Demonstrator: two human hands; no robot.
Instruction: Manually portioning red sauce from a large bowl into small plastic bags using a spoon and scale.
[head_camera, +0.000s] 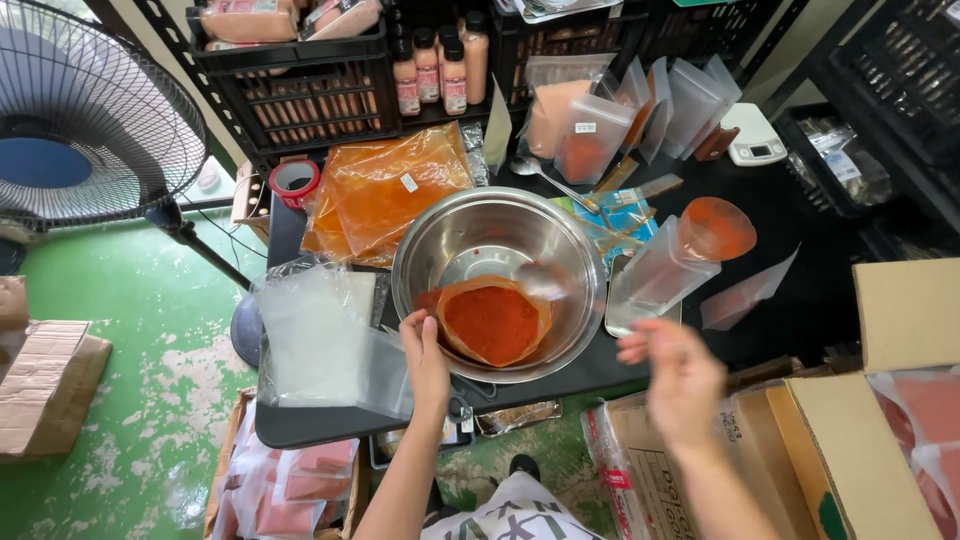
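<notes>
A steel bowl (505, 225) stands in the middle of the black table (790, 300). Inside it leans an open clear bag of red-orange powder (492, 322). My left hand (424, 355) grips the bag's left edge at the bowl's near rim. My right hand (672, 372) hovers blurred to the right of the bowl, fingers apart and holding nothing. A filled bag of the same powder (690, 250) lies just beyond my right hand. A metal spoon (545, 176) rests behind the bowl.
A stack of empty clear bags (318, 335) lies left of the bowl, a large orange bag (385, 190) and red tape roll (294, 181) behind. Standing pouches (640, 110), a white scale (752, 135), bottles (432, 68) and black crates line the back. Fan (80, 110) left, cardboard boxes (880, 420) right.
</notes>
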